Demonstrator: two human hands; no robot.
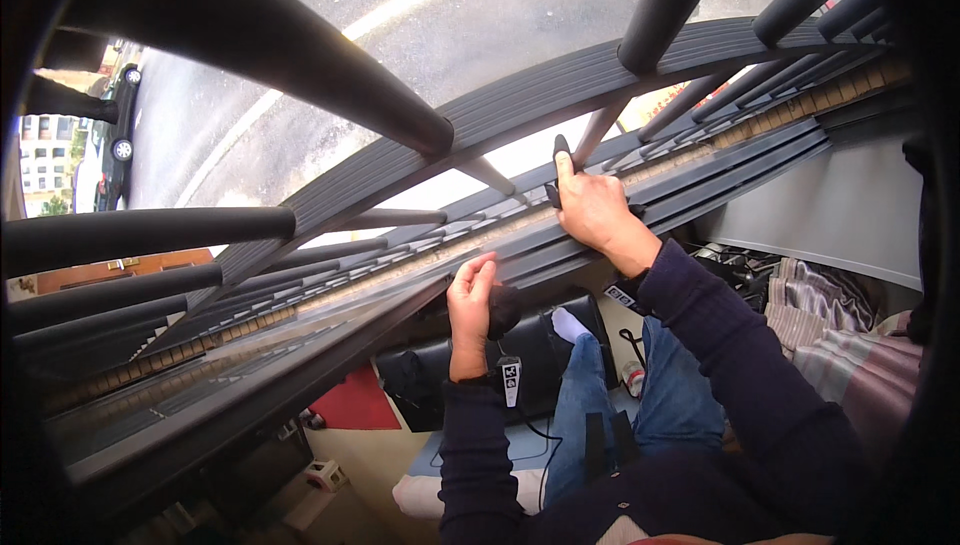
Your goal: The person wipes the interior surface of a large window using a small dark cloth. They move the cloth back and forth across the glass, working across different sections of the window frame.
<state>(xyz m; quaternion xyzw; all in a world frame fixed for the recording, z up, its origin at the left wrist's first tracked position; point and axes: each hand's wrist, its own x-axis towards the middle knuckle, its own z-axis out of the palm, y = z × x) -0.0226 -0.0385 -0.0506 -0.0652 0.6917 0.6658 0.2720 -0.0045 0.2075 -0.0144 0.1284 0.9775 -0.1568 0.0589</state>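
Note:
My right hand point(600, 213) reaches over the dark window track point(720, 177). Its fingers are curled, except for one pointing toward the railing. A small black piece point(561, 145) sits at that finger's tip, and more black shows beside the hand; I cannot tell whether it is held or worn. Close to the end of the dark window sash point(300, 360) is my left hand point(470, 307), fingers bent and pressed together. A black rounded thing point(506, 309) lies against its palm side. What these fingers grip is hidden. Small labelled devices point(510, 382) are strapped at both wrists.
Beyond the window runs a dark metal railing point(540, 95) with thick bars, above a road point(330, 55) with parked cars point(118, 135). Below my hands are a black padded seat point(420, 375), my jeans-clad legs point(582, 385) and a red item point(355, 403). Striped fabric point(825, 325) lies to the right.

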